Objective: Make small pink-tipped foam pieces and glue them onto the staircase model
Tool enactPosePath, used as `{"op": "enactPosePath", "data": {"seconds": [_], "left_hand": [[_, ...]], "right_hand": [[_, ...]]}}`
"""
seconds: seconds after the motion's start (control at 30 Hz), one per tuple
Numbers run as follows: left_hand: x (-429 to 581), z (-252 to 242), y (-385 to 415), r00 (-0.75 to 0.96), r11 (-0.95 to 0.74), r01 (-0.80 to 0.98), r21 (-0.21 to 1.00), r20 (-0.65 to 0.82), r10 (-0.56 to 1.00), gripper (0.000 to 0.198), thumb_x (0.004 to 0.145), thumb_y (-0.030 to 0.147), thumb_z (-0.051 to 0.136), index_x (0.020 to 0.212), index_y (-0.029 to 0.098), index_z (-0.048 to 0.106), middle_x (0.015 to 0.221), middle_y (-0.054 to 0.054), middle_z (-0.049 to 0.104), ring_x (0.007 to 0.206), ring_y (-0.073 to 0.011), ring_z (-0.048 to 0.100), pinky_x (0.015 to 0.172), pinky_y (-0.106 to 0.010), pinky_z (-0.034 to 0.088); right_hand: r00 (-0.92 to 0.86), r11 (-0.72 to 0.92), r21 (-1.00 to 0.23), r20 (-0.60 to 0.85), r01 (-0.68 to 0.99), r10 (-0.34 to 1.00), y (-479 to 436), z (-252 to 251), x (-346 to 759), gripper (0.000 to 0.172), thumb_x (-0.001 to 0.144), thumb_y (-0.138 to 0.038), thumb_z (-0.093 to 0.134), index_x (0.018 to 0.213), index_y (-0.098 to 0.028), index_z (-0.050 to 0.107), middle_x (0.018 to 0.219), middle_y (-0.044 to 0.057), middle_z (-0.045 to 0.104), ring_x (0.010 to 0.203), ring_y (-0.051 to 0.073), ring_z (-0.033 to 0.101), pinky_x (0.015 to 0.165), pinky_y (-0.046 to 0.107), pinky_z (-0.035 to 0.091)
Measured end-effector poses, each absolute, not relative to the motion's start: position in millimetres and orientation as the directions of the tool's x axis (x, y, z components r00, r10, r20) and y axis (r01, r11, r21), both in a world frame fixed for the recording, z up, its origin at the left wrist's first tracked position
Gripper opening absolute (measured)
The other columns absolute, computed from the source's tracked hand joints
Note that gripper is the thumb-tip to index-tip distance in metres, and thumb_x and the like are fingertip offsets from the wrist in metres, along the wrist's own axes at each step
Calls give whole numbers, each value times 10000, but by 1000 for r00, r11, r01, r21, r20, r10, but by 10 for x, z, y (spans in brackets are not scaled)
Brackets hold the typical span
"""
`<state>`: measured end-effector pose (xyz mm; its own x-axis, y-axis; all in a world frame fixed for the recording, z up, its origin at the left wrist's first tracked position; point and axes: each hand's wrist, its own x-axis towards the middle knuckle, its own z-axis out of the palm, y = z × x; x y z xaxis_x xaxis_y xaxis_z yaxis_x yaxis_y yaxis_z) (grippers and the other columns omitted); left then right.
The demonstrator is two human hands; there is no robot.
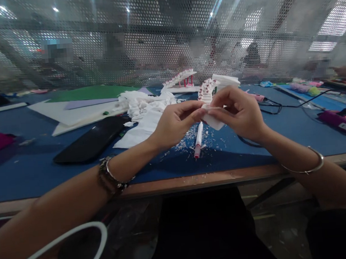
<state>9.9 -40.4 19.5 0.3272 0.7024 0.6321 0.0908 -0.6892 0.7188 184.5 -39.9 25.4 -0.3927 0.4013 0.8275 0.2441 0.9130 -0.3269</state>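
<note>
Between the fingertips of both hands is a small piece of white tissue paper (214, 122), held above the table. My left hand (175, 123) pinches its left edge, and my right hand (239, 111) grips it from the right with thumb and fingers. Below them a white pen with a pinkish-red end (199, 139) lies among tiny white scraps (182, 144). Just behind the hands stands a white stepped piece with dark red bits (207, 88). A heap of crumpled white tissue (141, 104) lies left of my left hand, with a flat white sheet (140, 129) in front.
A black phone-like slab (92, 141) lies at left, near white, lilac and green sheets (96, 92). Farther back stands a small white staircase model on red posts (184, 79). At right are a purple power strip (340, 122) and black cable (274, 108). A perforated metal screen (161, 47) rises behind.
</note>
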Motion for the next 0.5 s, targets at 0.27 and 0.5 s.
{"op": "enactPosePath", "data": {"seconds": [0.27, 0.5], "left_hand": [[101, 128, -341, 308, -605, 22, 796, 571, 761, 334, 722, 437, 627, 839, 123, 635, 728, -33, 642, 599, -94, 601, 576, -205, 509], [112, 67, -295, 330, -521, -116, 846, 527, 783, 283, 717, 399, 647, 828, 139, 629, 762, -17, 632, 630, -71, 585, 603, -186, 508]], "right_hand": [[-464, 929, -121, 839, 350, 284, -395, 286, 1867, 101, 788, -207, 566, 860, -161, 621, 792, 0, 645, 703, 73, 583, 653, 206, 475], [-469, 888, -314, 761, 337, 448, -455, 311, 1850, 160, 778, -219, 574, 902, -137, 634, 853, 34, 657, 772, 97, 599, 668, 212, 482]]}}
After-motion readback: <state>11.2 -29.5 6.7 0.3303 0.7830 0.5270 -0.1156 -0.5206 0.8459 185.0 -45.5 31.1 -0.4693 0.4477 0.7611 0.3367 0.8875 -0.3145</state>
